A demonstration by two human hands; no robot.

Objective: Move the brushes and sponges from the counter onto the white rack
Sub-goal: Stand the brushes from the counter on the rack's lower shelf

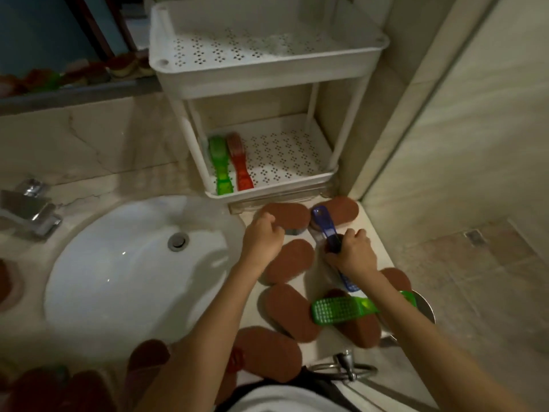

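Right now the left hand (263, 233) curls its grip round the left end of a brown sponge (292, 215), which lies on the surface (319, 281) just near of the white rack (267, 75). The right hand (353, 252) clenches its grip round the middle of a blue brush (323, 226). The brush's handle points far, toward the rack, and crosses over a corner sponge (343, 207), while its bristle head pokes out near of the wrist. Between the two forearms lies a middle sponge (288, 261). A loose green brush (338, 310) lies crosswise under the right forearm, resting across the near sponges (286, 315). On the left of the rack's lower shelf (291, 157), a shelved green brush (219, 165) and a red brush (239, 163) lie side by side, handles toward the near rim. To the left sits a white sink (118, 278) with a chrome faucet (31, 208)
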